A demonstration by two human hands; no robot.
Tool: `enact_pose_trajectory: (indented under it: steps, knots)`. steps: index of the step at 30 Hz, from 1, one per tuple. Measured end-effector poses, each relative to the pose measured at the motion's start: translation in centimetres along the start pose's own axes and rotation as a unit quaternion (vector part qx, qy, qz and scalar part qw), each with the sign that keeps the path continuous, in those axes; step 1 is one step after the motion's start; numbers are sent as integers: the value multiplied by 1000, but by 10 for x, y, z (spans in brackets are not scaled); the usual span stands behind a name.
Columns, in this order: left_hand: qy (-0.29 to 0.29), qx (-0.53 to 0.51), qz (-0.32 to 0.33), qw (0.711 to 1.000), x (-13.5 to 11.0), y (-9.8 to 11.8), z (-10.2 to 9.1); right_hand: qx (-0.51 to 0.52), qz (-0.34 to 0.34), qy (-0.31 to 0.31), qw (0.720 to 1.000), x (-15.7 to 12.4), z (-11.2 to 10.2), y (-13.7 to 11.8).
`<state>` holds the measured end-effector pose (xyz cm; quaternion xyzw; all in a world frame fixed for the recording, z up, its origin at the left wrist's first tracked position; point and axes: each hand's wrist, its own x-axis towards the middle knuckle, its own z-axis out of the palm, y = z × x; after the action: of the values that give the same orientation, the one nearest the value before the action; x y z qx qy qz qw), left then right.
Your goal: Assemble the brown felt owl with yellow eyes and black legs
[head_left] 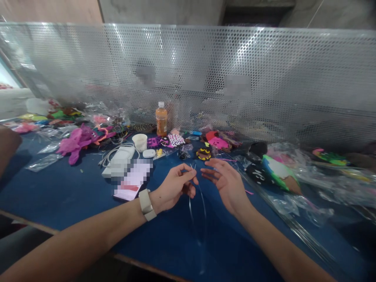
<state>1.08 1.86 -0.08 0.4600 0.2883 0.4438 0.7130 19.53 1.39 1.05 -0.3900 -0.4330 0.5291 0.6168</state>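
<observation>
Thumb and fingers of my left hand (179, 181) pinch a thin, shiny, wire-like strand (205, 209) near its ends. The strand hangs in a long narrow loop below the fingers, over the blue table (164, 239). A pale watch is on my left wrist. Just to the right, my right hand (227, 182) is raised with its fingers apart, and nothing shows in it. Beyond the hands lies a dark round piece with yellow eyes (203, 153). A phone (133, 179) with a lit screen lies left of my left hand.
A bundle of long thin rods (299, 231) lies at the right, near plastic bags and a green-edged soft piece (280, 172). Behind the phone are a white box (119, 161), a paper cup (140, 142) and an orange drink bottle (161, 119). A perforated metal screen (188, 78) bounds the back.
</observation>
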Motion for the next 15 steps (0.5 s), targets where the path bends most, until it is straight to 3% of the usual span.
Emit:
enact_pose_trajectory:
  steps: [7, 15]
  knots:
    - [-30, -19, 2, 999, -5, 4, 8, -97, 50, -156, 982, -21, 13, 1]
    - [-37, 1, 8, 999, -5, 12, 4, -205, 28, -144, 968, -17, 8, -12]
